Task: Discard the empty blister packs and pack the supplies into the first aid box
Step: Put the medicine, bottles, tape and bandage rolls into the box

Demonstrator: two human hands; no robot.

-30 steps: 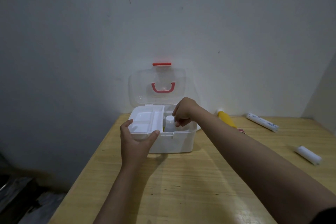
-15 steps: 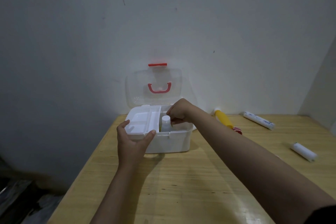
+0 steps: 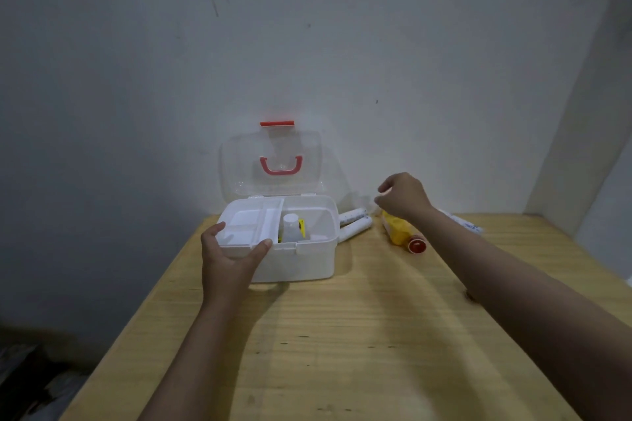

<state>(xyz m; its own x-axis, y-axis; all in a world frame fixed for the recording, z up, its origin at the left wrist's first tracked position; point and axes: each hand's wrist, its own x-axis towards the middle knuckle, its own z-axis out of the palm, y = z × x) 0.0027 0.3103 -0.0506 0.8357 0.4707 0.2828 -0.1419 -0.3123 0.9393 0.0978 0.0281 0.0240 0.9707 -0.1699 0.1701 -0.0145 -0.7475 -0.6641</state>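
Item: first aid box point(image 3: 301, 260), white, at centre of frame on the wooden table point(image 3: 359, 335), near its far edge by the wall. Clear lid point(image 3: 272, 161) stands open and upright, red handle on it. Inside, at left, a white divided tray point(image 3: 251, 224); to its right, in the open compartment, we note a white bottle point(image 3: 291, 227) standing upright with something yellow just behind it.

Our left hand point(image 3: 229, 258) steadies the box at its front left corner, thumb laid over the front rim, fingers wrapped at the left side of the tray.

Our right hand point(image 3: 402, 196), right of centre, hovers above the supplies outside the box. Its fingers are curled in loosely; we see nothing between them, though the fingertips face away from us.

Loose stock: two white tubes point(image 3: 354, 224) touching the box's right wall; a yellow bottle with red cap point(image 3: 402, 232) lying on its side just under the right hand; another white tube point(image 3: 461, 220) partly hidden behind the forearm. No blister packs in view.

Step in hand, as we judge it: fetch the next supply. Take the yellow bottle round its body, not the cap, and lay it in the open compartment beside the standing bottle without tipping it. Keep the left hand bracing the box.
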